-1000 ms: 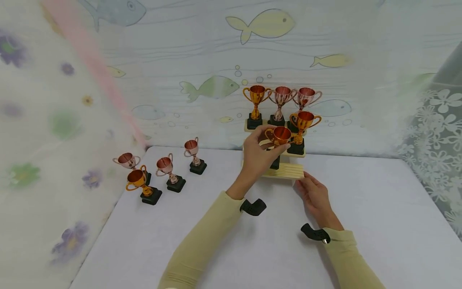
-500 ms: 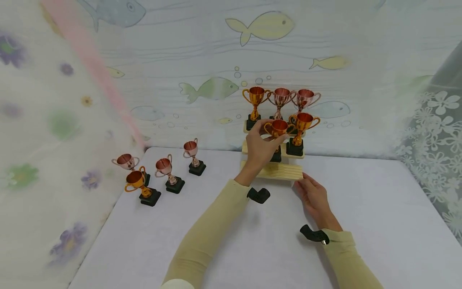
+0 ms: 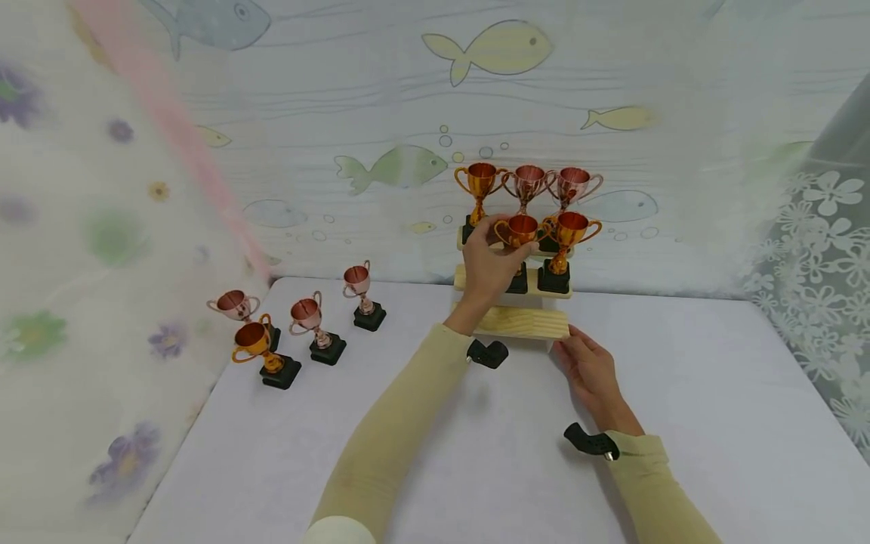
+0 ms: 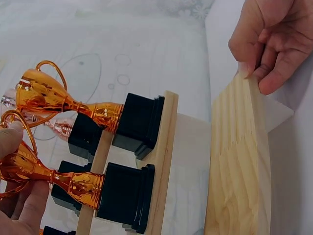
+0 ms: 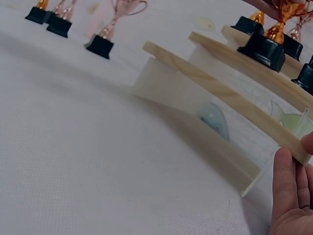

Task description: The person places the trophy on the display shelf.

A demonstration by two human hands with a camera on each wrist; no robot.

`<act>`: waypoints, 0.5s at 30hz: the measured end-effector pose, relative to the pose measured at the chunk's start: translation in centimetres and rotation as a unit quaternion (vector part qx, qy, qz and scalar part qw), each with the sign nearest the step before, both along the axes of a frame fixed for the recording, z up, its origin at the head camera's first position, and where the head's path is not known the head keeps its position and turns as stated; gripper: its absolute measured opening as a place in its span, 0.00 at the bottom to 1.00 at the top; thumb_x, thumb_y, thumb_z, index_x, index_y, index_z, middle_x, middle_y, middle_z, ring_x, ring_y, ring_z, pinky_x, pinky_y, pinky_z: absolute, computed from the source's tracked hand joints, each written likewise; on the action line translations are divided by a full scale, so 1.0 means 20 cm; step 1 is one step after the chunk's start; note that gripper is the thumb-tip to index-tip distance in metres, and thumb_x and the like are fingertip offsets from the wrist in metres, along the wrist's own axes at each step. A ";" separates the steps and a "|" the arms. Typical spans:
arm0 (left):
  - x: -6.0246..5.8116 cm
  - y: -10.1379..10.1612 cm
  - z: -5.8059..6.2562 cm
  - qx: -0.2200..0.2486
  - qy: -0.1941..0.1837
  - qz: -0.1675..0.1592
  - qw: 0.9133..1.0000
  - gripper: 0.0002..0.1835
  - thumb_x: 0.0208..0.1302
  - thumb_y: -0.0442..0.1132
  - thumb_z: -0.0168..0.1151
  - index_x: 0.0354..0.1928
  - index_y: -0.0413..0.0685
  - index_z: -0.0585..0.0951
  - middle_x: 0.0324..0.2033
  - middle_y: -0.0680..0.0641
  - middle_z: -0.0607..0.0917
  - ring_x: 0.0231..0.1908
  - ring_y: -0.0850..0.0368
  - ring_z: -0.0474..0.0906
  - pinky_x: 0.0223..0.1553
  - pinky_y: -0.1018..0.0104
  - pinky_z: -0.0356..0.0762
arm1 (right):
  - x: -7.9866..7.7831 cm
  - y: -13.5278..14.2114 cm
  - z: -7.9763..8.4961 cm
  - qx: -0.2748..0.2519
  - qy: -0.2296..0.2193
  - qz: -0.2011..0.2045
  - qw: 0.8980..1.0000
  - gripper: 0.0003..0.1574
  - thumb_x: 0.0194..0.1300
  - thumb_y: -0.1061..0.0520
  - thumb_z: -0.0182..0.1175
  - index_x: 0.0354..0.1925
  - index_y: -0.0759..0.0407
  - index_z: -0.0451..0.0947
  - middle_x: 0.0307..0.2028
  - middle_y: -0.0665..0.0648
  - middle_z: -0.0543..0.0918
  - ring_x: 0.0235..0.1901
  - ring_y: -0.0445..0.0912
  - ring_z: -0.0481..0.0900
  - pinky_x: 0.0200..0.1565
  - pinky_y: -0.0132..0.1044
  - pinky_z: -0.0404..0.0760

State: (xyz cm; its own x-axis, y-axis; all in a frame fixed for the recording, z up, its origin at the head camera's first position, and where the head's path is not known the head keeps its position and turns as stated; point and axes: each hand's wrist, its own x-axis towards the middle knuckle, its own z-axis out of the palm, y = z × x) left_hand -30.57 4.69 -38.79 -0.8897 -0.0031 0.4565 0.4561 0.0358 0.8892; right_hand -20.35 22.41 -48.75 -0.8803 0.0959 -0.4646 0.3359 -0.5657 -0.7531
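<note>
My left hand (image 3: 491,264) grips a gold trophy cup (image 3: 522,231) by its bowl, with the thumb and fingers round it. Its black base (image 4: 122,193) is at the middle step of a wooden tiered stand (image 3: 523,323), upright; the left wrist view shows it against the step's surface. Beside it on the same step stands another gold trophy (image 3: 571,230). The top step carries a gold trophy (image 3: 480,181) and two pink ones, partly hidden. With thumb and fingers, my right hand (image 3: 594,374) pinches the bottom step's right front corner (image 5: 298,149).
On the table's left side stand three pink trophies (image 3: 310,313) and a gold trophy (image 3: 254,340). A wall cloth with fish drawings (image 3: 506,49) hangs directly behind the stand. White cloth covers the table (image 3: 714,363).
My left hand has moved back and slightly left with the gold trophy, bringing its base level with the neighbouring trophy's base. My right hand stays on the corner of the stand.
</note>
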 end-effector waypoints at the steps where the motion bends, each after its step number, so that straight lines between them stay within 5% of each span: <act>1: 0.00 0.00 0.00 0.001 0.000 0.000 1.000 0.26 0.55 0.31 0.78 0.56 0.38 0.79 0.46 0.39 0.83 0.42 0.52 0.82 0.39 0.70 0.87 | 0.00 0.00 0.00 0.001 0.000 -0.001 1.000 0.32 0.78 0.61 0.49 0.76 0.60 0.56 0.56 0.49 0.75 0.50 0.34 0.80 0.58 0.24 0.78; 15: -0.03 0.03 -0.02 0.026 -0.012 -0.008 1.000 0.27 0.56 0.29 0.76 0.58 0.38 0.78 0.48 0.37 0.81 0.44 0.51 0.82 0.43 0.68 0.87 | 0.00 0.00 -0.01 0.023 0.007 0.005 1.000 0.36 0.79 0.61 0.47 0.79 0.62 0.51 0.58 0.49 0.73 0.50 0.33 0.80 0.61 0.25 0.76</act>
State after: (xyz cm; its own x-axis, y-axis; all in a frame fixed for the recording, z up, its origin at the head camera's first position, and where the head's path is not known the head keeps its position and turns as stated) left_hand -31.17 5.29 -39.13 -0.9001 -0.0114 0.4355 0.4356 -0.0182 0.8999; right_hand -20.37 22.42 -49.03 -0.8879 0.1080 -0.4473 0.3303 -0.5271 -0.7830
